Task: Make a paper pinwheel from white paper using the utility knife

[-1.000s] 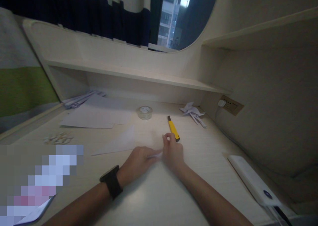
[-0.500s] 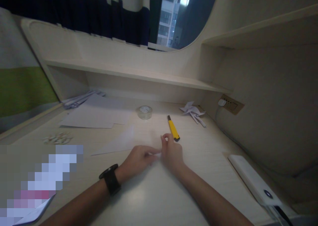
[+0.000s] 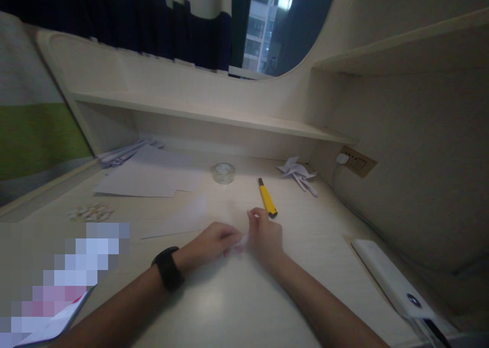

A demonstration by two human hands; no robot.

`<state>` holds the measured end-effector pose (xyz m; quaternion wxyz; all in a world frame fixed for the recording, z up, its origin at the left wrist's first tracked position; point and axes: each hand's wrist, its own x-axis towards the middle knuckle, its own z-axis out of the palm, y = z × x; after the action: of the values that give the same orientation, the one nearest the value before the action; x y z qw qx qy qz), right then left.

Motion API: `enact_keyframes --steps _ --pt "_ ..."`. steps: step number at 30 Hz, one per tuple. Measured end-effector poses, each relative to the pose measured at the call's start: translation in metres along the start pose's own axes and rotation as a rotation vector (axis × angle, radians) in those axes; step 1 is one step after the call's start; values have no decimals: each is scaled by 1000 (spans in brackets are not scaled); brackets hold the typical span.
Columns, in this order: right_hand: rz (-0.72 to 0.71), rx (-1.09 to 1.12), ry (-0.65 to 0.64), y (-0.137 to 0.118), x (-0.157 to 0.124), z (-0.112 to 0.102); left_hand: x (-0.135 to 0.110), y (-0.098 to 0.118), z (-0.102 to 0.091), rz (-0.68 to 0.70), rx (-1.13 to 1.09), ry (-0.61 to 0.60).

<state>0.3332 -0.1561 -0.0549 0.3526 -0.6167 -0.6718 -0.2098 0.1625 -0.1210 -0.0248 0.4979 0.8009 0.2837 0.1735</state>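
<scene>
Desk (image 3: 214, 310): pale, wood-grain top; hands work approx. mid-desk.

Sheet (image 3: 183, 219): white, thin, roughly triangular; flat on desk, just beyond L hand.

R hand (image 3: 267, 238): mostly closed; fingers curled, thumb & index bent into small loop w/ tips close. Paper's R end meets its inner side; grip there hidden, can't tell if held.

L hand (image 3: 210, 242): near-closed; thumb below, fingers above, pinching paper's L part. Tips blurred.

Cutter (image 3: 268, 199): yellow w/ black ends; lies just beyond R hand.

Paper strip (image 3: 243, 240): white, small, narrow; betw. both hands, mostly covered; folds, if any, n/a (blur).
</scene>
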Motion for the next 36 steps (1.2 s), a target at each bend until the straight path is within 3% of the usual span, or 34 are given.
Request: enact_keyframes --steps 11,14,20,25,31,36 --pt "30 -93 -185 1 6 -3 4 -13 2 138 157 122" --pt "8 -49 -165 1 4 -1 2 -10 0 127 155 140" --pt "-72 -37 -60 4 1 1 3 -11 -6 143 175 26" --pt "-120 -45 -55 7 1 3 4 -12 -8 156 166 64" --pt "-120 -63 -113 10 1 4 2 -7 -7 64 137 61" --pt "-130 -48 -106 12 1 3 -1 -11 -5 169 309 159"
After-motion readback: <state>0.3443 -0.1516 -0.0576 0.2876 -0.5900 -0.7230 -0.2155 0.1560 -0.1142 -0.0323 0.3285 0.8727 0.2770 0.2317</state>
